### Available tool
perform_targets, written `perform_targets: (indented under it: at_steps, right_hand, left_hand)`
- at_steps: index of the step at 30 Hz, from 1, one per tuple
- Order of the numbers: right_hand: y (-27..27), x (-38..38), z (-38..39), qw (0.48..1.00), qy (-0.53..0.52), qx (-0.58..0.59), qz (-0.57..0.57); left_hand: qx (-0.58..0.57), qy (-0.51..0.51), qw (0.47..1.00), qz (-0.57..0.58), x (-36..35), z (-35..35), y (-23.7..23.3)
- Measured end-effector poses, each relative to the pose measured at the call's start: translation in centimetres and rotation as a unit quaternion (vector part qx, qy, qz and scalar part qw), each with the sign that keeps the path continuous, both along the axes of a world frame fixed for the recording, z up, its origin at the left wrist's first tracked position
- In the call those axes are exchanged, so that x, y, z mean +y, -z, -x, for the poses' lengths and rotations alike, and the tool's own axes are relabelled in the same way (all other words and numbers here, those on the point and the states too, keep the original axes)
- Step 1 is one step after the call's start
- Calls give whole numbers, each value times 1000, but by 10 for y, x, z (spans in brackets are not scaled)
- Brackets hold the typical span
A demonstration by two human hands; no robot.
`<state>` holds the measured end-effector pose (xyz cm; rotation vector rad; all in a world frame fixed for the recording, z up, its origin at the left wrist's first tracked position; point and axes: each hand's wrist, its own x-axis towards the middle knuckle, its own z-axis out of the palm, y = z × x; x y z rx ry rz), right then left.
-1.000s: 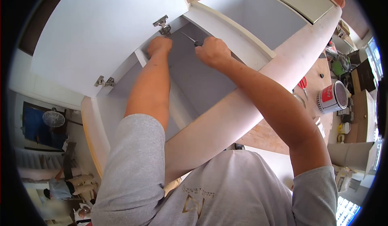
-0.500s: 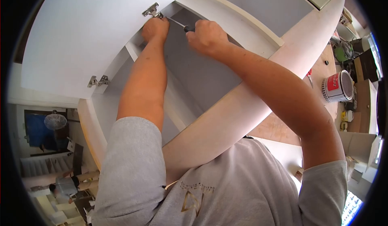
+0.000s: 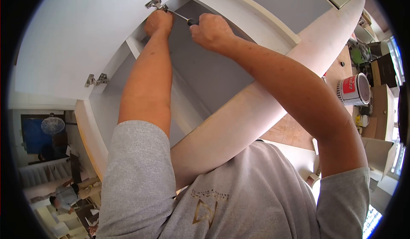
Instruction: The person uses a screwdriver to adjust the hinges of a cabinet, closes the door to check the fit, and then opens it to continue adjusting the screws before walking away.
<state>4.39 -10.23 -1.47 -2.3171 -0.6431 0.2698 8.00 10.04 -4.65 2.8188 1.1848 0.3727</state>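
Observation:
My right hand is closed around the black handle of a screwdriver, whose thin shaft reaches left to the upper metal hinge. Just under that hinge is my left hand, its fingers bent against the hinge at the cabinet edge; what they grip is hidden. The hinge joins a white door to the pale cabinet with its grey inside. Lower on the same door sits a second hinge.
A paint can stands on a wooden surface at the right, near a small black cap. A long pale panel crosses before my body. Another person is at the far lower left.
The view has shifted a little, so the cabinet, door and both hands appear slightly higher and further left. The screwdriver remains in my right hand at the upper hinge.

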Motion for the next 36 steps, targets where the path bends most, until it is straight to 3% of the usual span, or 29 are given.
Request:
perform_targets:
  at_steps: [27,36]
  right_hand:
    - [1,-1,-4,1000,-30,-8,-1]
    - [12,3,2,998,13,-52,-12]
  left_hand:
    - [1,-10,1000,-7,4,-5,4]
    - [2,-5,1000,-1,1,-2,0]
